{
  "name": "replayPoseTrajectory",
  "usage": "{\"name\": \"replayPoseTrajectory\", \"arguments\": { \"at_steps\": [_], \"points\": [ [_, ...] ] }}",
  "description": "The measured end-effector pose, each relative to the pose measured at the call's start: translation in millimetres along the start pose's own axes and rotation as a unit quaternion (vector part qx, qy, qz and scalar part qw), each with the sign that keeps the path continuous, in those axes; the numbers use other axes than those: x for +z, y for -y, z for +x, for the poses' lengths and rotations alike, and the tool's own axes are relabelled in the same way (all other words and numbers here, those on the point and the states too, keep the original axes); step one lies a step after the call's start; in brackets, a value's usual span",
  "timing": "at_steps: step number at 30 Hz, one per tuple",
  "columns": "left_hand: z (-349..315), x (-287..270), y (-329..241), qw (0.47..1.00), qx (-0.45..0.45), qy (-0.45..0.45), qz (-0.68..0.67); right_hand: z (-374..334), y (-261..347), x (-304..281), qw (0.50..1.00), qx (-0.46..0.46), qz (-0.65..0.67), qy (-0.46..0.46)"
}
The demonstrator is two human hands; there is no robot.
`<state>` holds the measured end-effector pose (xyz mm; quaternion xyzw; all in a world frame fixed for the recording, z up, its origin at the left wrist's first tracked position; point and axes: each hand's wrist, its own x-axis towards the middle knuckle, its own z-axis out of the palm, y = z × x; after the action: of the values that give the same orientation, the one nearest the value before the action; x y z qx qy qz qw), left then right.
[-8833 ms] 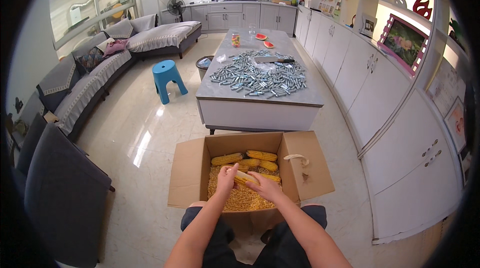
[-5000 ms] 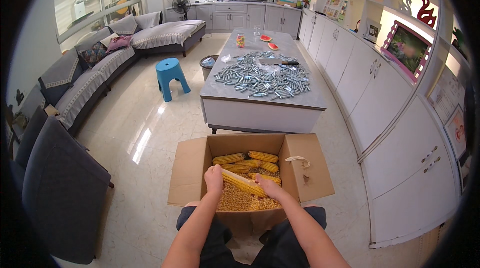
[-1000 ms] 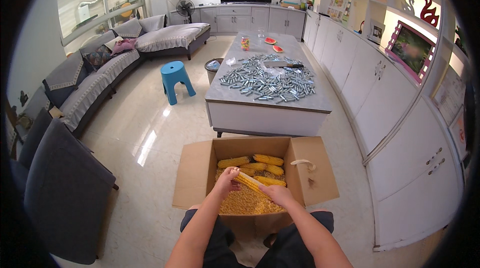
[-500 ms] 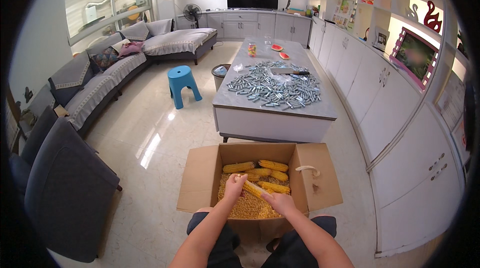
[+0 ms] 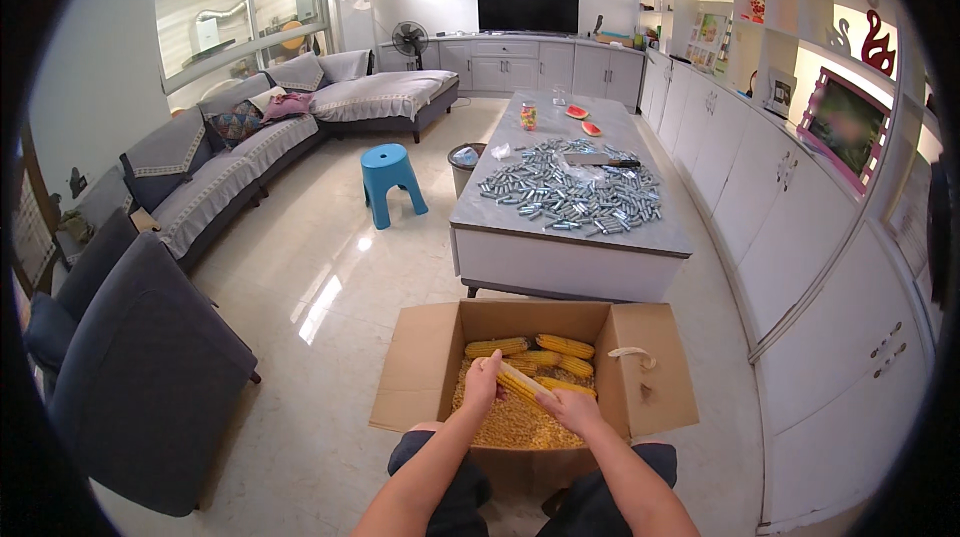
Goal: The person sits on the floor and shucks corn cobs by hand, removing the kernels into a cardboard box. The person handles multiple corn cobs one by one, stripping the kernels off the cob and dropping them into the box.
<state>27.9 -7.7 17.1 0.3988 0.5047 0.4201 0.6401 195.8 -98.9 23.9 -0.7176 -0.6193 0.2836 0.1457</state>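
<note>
Corncob (image 5: 521,383) is gripped at both ends: its far left end is enclosed by the curled fingers of the left hand (image 5: 482,384), and its near right end is clasped by the right hand (image 5: 573,409). A pale, stripped band is shown along its upper side, with yellow rows left on the near side. It is held slanting above loose corn kernels (image 5: 515,425), inside an open cardboard box (image 5: 535,317). Toward the far wall of the box, several yellow cobs (image 5: 566,346) are laid on the kernels. On the right flap, a curled pale strip (image 5: 631,353) is seen.

Beyond the box, a grey-topped table (image 5: 482,213) is covered in part by a heap of small metallic-blue cylinders (image 5: 560,199). A broad-bladed knife (image 5: 590,160) is rested on the heap's far right side. Farther off, two watermelon slices (image 5: 577,112) are set right of a jar (image 5: 528,118) with colourful contents. A blue stool (image 5: 389,174) is placed to the left of the table, near a bin (image 5: 464,173).
</note>
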Motion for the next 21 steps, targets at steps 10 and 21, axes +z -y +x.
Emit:
{"name": "replayPoseTrajectory", "arguments": {
  "at_steps": [10, 21],
  "points": [
    [-15.5, 29.6, 16.8, 0.994, 0.077, 0.055, 0.051, 25.6, 9.1, 24.1, 0.978, -0.039, 0.188, -0.079],
    [-22.0, 33.9, 12.6, 0.965, 0.222, -0.008, 0.14, 37.1, 2.8, 42.2, 0.969, 0.069, 0.187, -0.142]
  ]
}}
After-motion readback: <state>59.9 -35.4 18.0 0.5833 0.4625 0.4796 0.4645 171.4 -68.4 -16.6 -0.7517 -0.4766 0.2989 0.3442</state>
